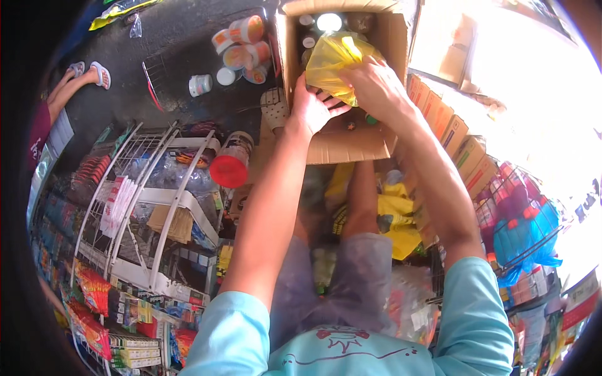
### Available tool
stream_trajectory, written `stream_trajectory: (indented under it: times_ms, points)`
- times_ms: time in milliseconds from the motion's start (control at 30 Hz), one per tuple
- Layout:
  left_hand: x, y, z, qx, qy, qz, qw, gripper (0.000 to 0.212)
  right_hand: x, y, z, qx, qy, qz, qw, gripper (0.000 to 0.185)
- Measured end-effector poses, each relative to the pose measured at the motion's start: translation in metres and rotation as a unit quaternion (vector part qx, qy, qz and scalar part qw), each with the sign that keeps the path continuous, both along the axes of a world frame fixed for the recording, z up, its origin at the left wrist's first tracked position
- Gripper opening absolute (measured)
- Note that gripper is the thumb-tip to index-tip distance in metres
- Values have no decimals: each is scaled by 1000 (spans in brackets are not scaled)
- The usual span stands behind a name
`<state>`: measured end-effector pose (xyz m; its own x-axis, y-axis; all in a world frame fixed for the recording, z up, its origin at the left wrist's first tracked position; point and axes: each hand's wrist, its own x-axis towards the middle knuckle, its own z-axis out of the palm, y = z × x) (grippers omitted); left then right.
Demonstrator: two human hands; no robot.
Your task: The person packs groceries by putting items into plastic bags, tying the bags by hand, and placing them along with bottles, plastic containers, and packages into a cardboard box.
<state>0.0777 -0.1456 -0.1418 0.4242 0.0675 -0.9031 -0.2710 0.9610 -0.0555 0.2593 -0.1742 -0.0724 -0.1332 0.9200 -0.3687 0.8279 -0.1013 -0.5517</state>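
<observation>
A yellow plastic bag (336, 61) with something inside hangs over an open cardboard box (348, 146). My right hand (376, 84) grips the bag on its right side. My left hand (317, 105) is spread palm up at the bag's lower left, fingers apart beneath its edge; whether it bears any weight I cannot tell. Inside the box stand several bottles, one with a white cap (308, 43) and one with a green cap (371, 119). The bag and my hands hide much of the box's contents.
Plastic tubs (247, 49) and a white jar (201, 85) lie on the dark floor at left. A white wire rack (162, 207) holds packets and paper bags. A red-lidded jar (230, 170) is by my left forearm. At right are cartons (454, 134) and a wire basket (526, 244). Another person's feet (99, 75) show far left.
</observation>
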Motion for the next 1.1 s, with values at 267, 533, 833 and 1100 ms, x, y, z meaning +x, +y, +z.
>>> stream_trajectory:
  times_ms: [267,533,833,1100]
  points:
    - [9,0,-10,-3,25,15,1000,83,-17,-16,3,-115,-7,-106,988,23]
    - [41,20,-24,167,26,-221,960,62,-9,-28,-12,-206,-9,-200,958,36]
    - [43,-1,-62,230,38,-384,893,59,1,-40,-52,-343,-54,-156,924,54]
    - [-38,-8,-104,390,150,-419,806,61,-43,24,-69,-408,-7,-83,909,48]
